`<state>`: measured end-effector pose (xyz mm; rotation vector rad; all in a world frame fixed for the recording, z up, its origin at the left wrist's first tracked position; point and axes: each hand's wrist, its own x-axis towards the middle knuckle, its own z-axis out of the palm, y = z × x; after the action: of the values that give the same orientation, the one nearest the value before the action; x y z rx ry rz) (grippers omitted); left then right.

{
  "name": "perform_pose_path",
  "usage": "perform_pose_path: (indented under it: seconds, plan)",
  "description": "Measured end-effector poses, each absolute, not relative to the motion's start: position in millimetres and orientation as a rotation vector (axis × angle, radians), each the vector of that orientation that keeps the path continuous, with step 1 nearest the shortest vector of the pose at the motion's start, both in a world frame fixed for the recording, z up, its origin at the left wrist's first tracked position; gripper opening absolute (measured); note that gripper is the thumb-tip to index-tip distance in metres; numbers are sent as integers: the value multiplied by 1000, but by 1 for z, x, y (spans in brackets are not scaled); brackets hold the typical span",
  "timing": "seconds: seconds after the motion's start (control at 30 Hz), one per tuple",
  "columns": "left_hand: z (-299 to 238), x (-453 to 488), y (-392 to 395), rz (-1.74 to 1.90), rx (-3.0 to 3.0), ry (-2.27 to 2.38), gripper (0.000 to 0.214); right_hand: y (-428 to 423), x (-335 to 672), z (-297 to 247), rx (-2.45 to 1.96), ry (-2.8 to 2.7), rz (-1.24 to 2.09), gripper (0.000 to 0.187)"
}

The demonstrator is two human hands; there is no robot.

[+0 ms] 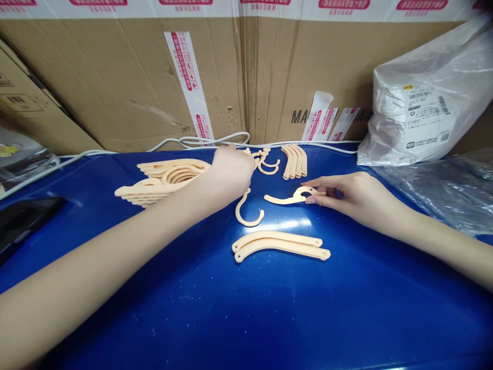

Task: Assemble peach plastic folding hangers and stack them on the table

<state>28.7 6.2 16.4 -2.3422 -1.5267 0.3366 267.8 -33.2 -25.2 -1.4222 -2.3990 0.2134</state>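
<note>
My right hand [346, 192] pinches a cream plastic hanger piece [283, 200] with a curved end between thumb and fingers. My left hand [233, 169] is beside a small cluster of hanger hooks [269, 168] at the back; its fingers are turned away and hidden. A loose hanger hook [246, 218] lies in front of the left hand. Two curved hanger arms [277, 246] lie together nearer me. Several short hanger arms [295, 163] form a row behind the right hand. Stacked hanger pieces [154, 190] sit on the left, partly covered by my left forearm.
Behind the blue table [246, 318] stand cardboard boxes [127, 82], with a white cable [215, 141] along their base. A white plastic parcel [419, 103] is at the back right, with clear plastic wrap [442, 190] below it. A black device [26, 221] lies at the left.
</note>
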Motion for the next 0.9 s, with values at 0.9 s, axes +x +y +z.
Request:
perform_pose_path:
  seconds: [0.9]
  plan:
    - [18,28,0,248,-2386,-1456,38,-36,262,-23,-1462,-2482,134,41]
